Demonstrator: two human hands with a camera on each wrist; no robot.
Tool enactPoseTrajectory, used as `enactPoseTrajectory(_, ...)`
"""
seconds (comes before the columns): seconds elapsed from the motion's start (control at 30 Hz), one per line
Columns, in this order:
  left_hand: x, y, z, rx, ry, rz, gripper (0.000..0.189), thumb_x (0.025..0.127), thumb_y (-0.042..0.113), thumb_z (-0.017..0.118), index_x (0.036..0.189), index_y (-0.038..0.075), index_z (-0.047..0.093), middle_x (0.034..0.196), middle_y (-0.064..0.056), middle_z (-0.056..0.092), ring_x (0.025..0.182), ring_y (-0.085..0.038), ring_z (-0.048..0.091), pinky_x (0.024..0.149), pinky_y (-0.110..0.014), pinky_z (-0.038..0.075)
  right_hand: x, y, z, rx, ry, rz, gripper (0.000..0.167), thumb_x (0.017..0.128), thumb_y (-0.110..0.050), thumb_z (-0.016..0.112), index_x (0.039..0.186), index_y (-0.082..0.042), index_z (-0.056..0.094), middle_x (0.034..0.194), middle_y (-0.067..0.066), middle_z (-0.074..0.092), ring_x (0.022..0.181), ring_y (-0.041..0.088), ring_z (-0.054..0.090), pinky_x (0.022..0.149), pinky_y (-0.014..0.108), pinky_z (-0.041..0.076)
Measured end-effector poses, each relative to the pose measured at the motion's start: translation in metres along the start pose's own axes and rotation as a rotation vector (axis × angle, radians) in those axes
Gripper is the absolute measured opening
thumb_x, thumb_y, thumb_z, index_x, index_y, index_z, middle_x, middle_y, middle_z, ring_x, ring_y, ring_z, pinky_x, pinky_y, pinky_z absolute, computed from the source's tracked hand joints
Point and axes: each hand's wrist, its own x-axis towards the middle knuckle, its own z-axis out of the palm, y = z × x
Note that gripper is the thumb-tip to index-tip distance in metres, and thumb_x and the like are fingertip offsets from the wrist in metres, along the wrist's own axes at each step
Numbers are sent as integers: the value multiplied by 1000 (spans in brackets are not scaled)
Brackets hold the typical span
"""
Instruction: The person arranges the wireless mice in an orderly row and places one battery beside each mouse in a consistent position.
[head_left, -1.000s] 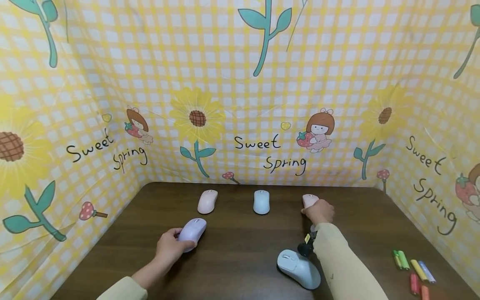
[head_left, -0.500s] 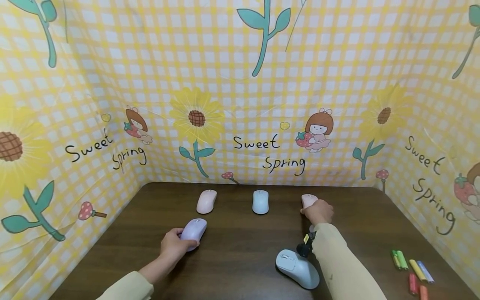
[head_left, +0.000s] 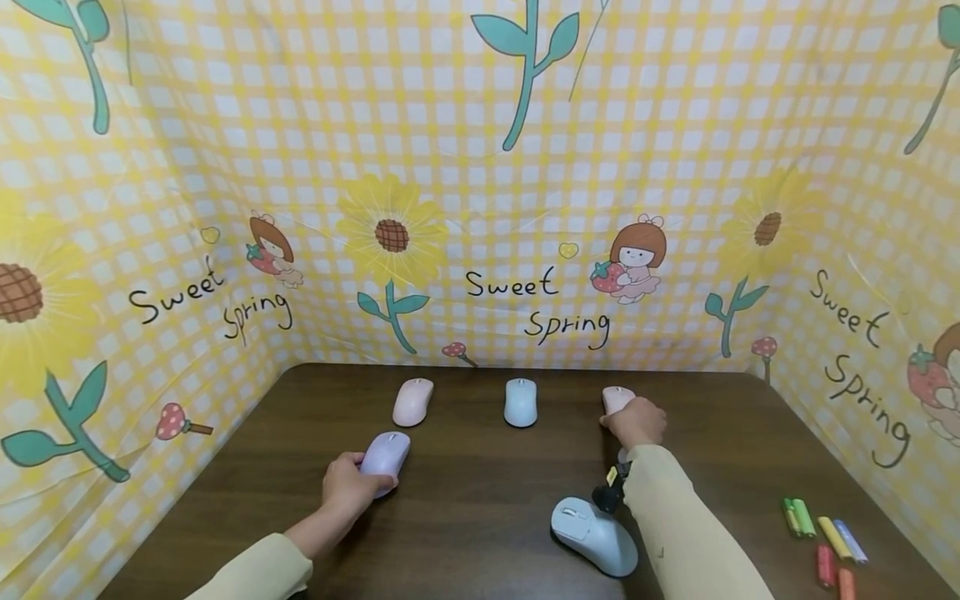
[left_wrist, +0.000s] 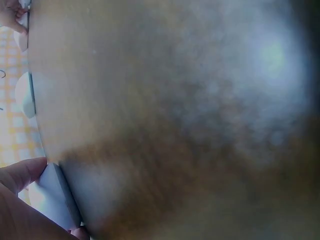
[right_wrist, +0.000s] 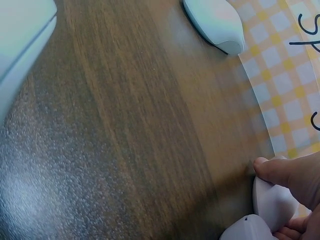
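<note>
At the dark brown, wood-grained surface (head_left: 480, 508), the left hand (head_left: 348, 490) pinches a rounded lavender plastic mouse (head_left: 386, 454) left of centre; the right hand (head_left: 639, 422) pinches a rounded pale-pink plastic mouse (head_left: 617, 398) near the far edge. Both are probably light, stiff, slippery, best held by their sides.

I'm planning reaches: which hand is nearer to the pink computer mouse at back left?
Left. The left hand is close in front of the pink mouse and slightly left; the right hand is to its right, past the light blue mouse.
</note>
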Motion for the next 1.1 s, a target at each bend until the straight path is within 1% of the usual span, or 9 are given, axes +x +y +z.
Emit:
enactPoseTrajectory(0.1,0,0,-1,11,9,7,67,62,16,86,112,-18,58,107,-34,59,99,-47,55,84,-53,43,0,-2,0,-6,0,-7,68,77,-30,80,114,20,52,108,37,49,103,48,49,86,53,45)
enactPoseTrajectory(0.27,2,2,-2,29,19,22,63,61,17,87,107,-17,61,101,-32,61,95,-45,56,82,-52,44,1,-5,-1,-11,6,-18,69,76,-31,80,114,20,52,108,37,50,104,48,49,87,53,44)
enactPoseTrajectory(0.47,6,3,-3,56,0,19,62,62,20,87,106,-16,61,101,-30,62,94,-44,56,81,-52,45,2,-5,-3,6,4,-14,71,76,-30,80,115,21,50,109,38,49,105,49,48,87,54,45)
enactPoseTrajectory(0.53,6,4,-3,65,-6,23,62,63,20,87,106,-16,61,100,-30,62,93,-44,56,81,-52,45,3,-5,-4,-7,6,-25,71,77,-31,80,115,21,50,110,38,49,105,49,48,87,53,44)
enactPoseTrajectory(0.67,8,8,-4,95,-16,45,62,63,22,88,105,-16,62,99,-28,63,92,-42,58,80,-51,46,5,-6,-9,-24,9,-51,71,77,-32,79,115,21,50,110,39,50,106,49,48,87,54,43)
enactPoseTrajectory(0.8,10,8,-4,117,-26,65,63,63,23,89,104,-16,63,99,-27,64,91,-40,59,80,-50,46,2,-7,-12,-30,-2,-64,71,78,-33,79,114,21,51,111,39,50,105,49,48,88,54,43)
enactPoseTrajectory(1.0,8,2,-3,142,-27,58,63,61,24,89,103,-16,63,96,-27,65,90,-41,59,79,-50,46,-2,0,-9,-106,-4,-138,70,78,-38,77,108,21,54,108,37,56,102,49,52,86,53,42)
enactPoseTrajectory(1.1,7,0,-3,146,-24,55,64,61,24,89,103,-16,64,96,-27,65,91,-42,58,80,-50,46,-3,1,-7,-129,-6,-141,71,79,-39,76,108,21,54,107,37,57,100,48,54,83,53,43)
